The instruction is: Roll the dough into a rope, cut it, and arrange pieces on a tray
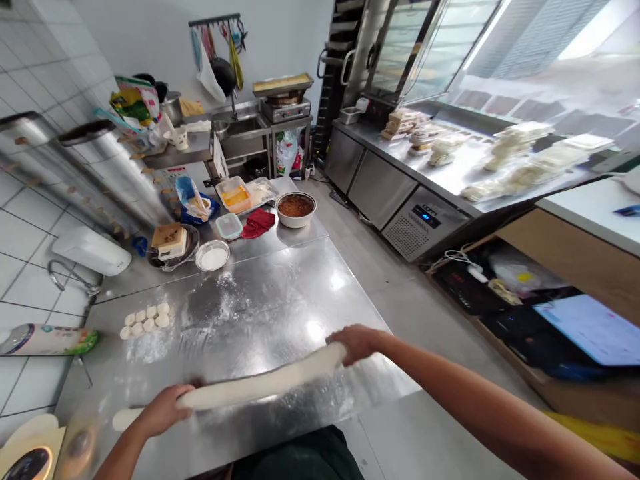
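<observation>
Right forearm (470, 401) extended foremost, right hand (357, 343) grasped dough roll (265, 387), left hand (163, 408) clasped it farther left, steel table (280, 287) lay beneath.

black pan (223, 77) hung under wall hook rail (214, 20), oblong tray (283, 84) above stainless burner unit (287, 112), undercounter fridge (383, 190) with blue-lit display (425, 215), red cloth (259, 223) just beside lidded plastic container (229, 227)

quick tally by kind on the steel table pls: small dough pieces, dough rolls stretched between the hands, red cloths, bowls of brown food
Small pale round dough pieces: 8
Long pale dough roll between the left hand and right hand: 1
Crumpled red cloth: 1
Round white bowl of brown food: 1
Total: 11
</observation>
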Demonstrator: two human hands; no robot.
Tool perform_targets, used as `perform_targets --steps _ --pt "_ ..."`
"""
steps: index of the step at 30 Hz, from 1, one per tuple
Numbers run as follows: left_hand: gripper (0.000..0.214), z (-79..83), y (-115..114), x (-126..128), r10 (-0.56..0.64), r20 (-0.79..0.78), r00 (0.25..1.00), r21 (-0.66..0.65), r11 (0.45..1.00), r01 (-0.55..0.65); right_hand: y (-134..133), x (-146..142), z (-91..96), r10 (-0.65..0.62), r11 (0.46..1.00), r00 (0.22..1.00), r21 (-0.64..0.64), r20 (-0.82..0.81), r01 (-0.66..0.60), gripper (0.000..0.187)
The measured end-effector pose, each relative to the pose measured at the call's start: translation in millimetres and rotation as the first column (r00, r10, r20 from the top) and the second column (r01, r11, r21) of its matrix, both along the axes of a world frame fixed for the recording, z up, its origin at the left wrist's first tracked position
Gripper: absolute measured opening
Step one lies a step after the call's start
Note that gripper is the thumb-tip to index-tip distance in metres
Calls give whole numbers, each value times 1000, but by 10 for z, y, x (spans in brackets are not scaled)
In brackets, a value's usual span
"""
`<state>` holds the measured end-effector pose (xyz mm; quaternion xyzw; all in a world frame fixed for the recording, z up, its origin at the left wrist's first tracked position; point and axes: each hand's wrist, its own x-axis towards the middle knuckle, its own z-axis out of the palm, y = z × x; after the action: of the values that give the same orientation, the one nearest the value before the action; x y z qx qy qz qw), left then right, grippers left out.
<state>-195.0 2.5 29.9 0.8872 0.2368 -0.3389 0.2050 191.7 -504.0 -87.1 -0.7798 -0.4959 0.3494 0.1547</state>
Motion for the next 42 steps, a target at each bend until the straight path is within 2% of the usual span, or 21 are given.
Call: perform_targets --steps 3,5,7,9,11,13,14,16,20,21,23,25,27,29,30,32,35,37,39,41,42 --pt "47 -238 -241 -275 46 202 978 182 980 -83 -232 -124 -47 -200 973 970 142 136 181 47" --pt "50 -454 -724 -408 13 332 943 347 928 -135 -303 -408 -93 -338 933 915 203 220 296 53" --pt "52 -659 -1400 -305 -136 480 867 455 883 -113 -230 -737 -133 -387 913 887 242 253 329 63" --pt "55 -820 -2070 115 -330 544 771 435 897 77 5 -975 -163 -414 887 871 332 266 321 70" --pt "63 -929 -2544 733 -356 542 762 418 900 123 317 -1069 -187 -445 857 853 406 274 317 67" --pt "64 -1011 -2769 1254 -327 537 778 414 905 94 529 -1089 -228 -455 856 845 398 282 328 64" --pt "65 -1055 -2815 1380 -303 528 793 420 905 67 543 -1113 -260 -442 866 850 381 286 323 64" --pt "67 -1167 -2861 1267 -296 499 814 434 899 61 351 -1250 -341 -386 891 878 361 284 275 71" --pt "85 -1463 -2900 280 -393 484 782 462 874 153 -457 -1677 -504 -228 932 944 333 237 142 82" --pt "89 -1515 -2850 165 -409 489 770 447 876 181 -581 -1687 -533 -192 939 957 324 219 115 82" --pt "88 -1519 -2613 345 -404 484 776 409 888 207 -582 -1448 -561 -143 946 970 316 196 75 81" --pt "81 -1374 -2232 985 -335 483 809 439 892 107 -270 -897 -539 -164 945 965 313 204 94 81" --pt "71 -1169 -1852 1701 -252 511 822 516 854 -59 180 -262 -495 -313 925 916 297 252 235 80" --pt "70 -1038 -1665 2049 -241 515 822 527 846 -83 498 132 -470 -519 849 798 293 307 440 75" --pt "70 -1025 -1684 2001 -249 507 825 519 853 -62 534 162 -471 -540 838 782 291 312 462 74" --pt "76 -1104 -1925 1488 -263 485 834 495 869 -14 322 -126 -499 -491 864 815 295 308 409 73" --pt "91 -1374 -2388 344 -234 487 842 517 854 -62 -404 -946 -619 -342 920 883 308 323 243 80" --pt "99 -1501 -2409 -27 -255 478 841 502 865 -23 -758 -1212 -736 -265 942 908 288 325 172 83" --pt "95 -1455 -2082 158 -298 493 818 470 882 39 -769 -1006 -813 -243 947 909 285 338 148 84" --pt "86 -1252 -1538 722 -298 518 802 492 871 5 -457 -460 -815 -253 944 903 292 349 152 86" --pt "82 -1133 -1268 1028 -258 526 811 535 841 -78 -241 -162 -798 -273 938 896 303 350 167 87"
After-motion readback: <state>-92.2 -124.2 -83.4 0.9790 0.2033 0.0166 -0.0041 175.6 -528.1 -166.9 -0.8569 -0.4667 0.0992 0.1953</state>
